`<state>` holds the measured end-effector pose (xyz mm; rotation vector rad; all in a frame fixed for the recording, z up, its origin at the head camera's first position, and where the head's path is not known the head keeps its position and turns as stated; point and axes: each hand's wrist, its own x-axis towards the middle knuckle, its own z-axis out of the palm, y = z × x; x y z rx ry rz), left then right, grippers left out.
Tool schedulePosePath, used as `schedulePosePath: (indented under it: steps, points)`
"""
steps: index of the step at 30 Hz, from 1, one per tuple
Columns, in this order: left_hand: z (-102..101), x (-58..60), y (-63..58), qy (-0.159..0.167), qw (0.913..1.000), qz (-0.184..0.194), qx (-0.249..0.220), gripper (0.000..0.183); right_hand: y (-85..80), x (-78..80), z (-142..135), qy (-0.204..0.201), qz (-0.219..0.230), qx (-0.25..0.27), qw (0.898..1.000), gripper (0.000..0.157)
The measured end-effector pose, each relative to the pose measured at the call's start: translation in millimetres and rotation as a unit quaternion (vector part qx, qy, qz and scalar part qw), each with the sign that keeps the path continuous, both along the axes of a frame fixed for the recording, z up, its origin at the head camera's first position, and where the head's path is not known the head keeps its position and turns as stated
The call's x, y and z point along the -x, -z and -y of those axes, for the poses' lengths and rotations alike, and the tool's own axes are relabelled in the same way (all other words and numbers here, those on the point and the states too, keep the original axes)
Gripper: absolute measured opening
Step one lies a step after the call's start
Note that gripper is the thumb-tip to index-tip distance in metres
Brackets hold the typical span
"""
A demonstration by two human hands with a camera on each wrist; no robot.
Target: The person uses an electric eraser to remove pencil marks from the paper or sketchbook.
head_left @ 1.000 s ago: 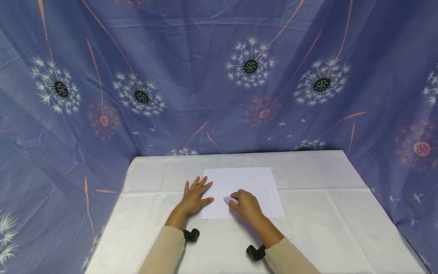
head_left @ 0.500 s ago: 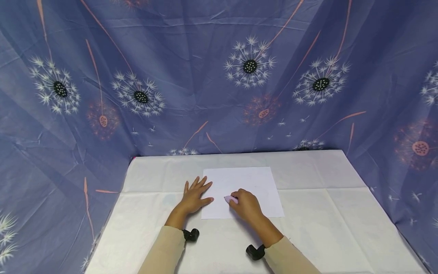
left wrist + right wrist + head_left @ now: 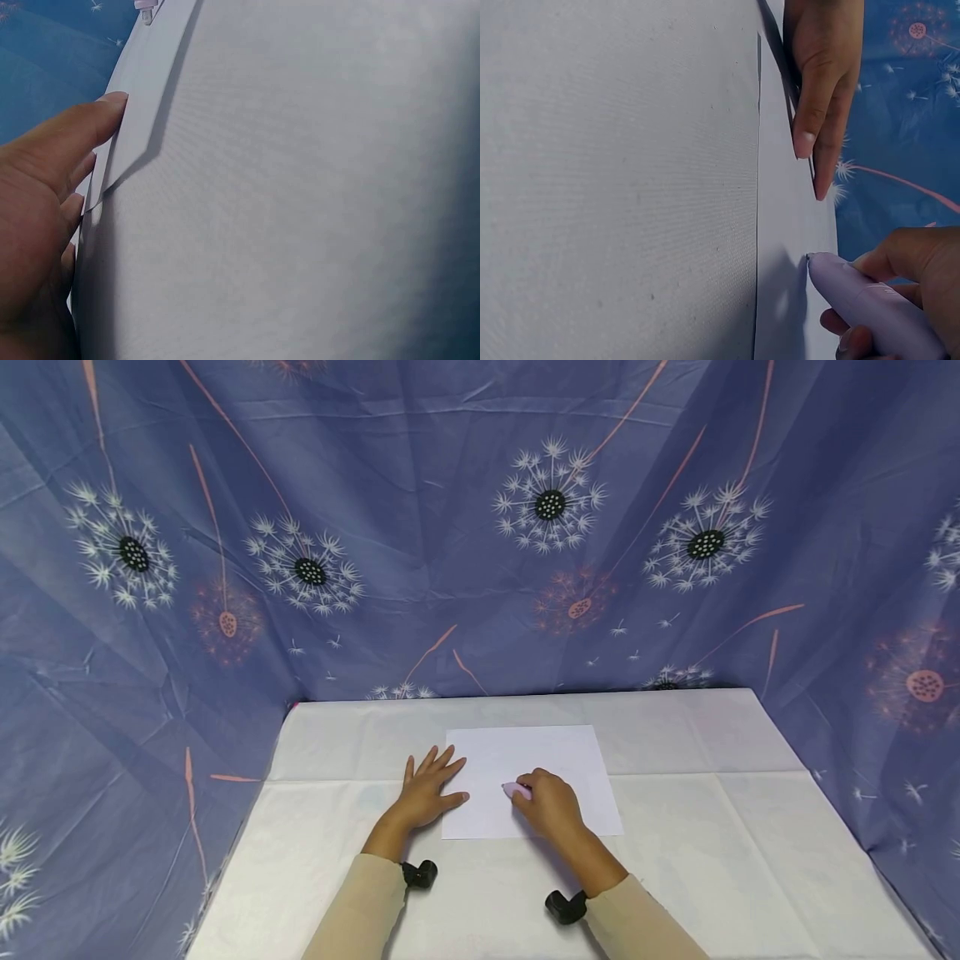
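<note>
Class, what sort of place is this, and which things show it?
Possibly a makeshift recording corner: blue dandelion-print fabric hangs behind and beside a creased white-covered table, and two rounded black wrist-worn cameras are in view.

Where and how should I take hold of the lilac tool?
The lilac tool is likely best taken round its thick body behind the narrow tip, coming from the right, as the right hand holds it. The body is broad and rounded, and the tip points left over the white sheet.
</note>
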<state>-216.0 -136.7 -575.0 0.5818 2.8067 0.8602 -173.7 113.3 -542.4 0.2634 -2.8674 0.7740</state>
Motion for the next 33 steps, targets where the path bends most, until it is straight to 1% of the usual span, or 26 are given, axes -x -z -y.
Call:
schedulePosePath:
  steps: [5, 9, 17, 21, 24, 29, 33]
  points:
    - [-0.4, 0.0, 0.6, 0.002, 0.9999, -0.013, -0.004, 0.066, 1.0, -0.8, 3.0, -0.004, 0.000, 0.001, 1.000, 0.017]
    - [-0.5, -0.5, 0.8, 0.002, 0.9999, -0.013, -0.007, 0.066, 1.6, -0.9, 4.1, -0.008, 0.000, -0.005, 1.000, 0.018]
    - [-1.3, -1.0, -2.0, 0.001, 1.0000, -0.006, -0.005, 0.065, 0.4, 1.4, -3.6, 0.017, 0.002, -0.010, 1.000, 0.024]
    - [-1.0, -1.2, -2.8, -0.002, 1.0000, 0.001, -0.002, 0.066, 0.8, 3.3, -5.3, 0.023, -0.001, -0.010, 1.000, 0.023]
    - [-0.6, -1.1, -2.8, -0.003, 1.0000, 0.002, -0.002, 0.066, 0.6, 3.1, -3.9, 0.018, -0.002, -0.012, 1.000, 0.020]
    - [-0.3, -1.4, -3.4, -0.003, 1.0000, 0.000, 0.002, 0.066, -0.9, 0.7, 0.0, -0.002, 0.003, -0.013, 1.000, 0.019]
    - [-0.4, -1.1, -2.9, -0.002, 1.0000, 0.001, 0.000, 0.066, -2.9, 0.9, -0.9, 0.009, 0.002, -0.014, 1.000, 0.021]
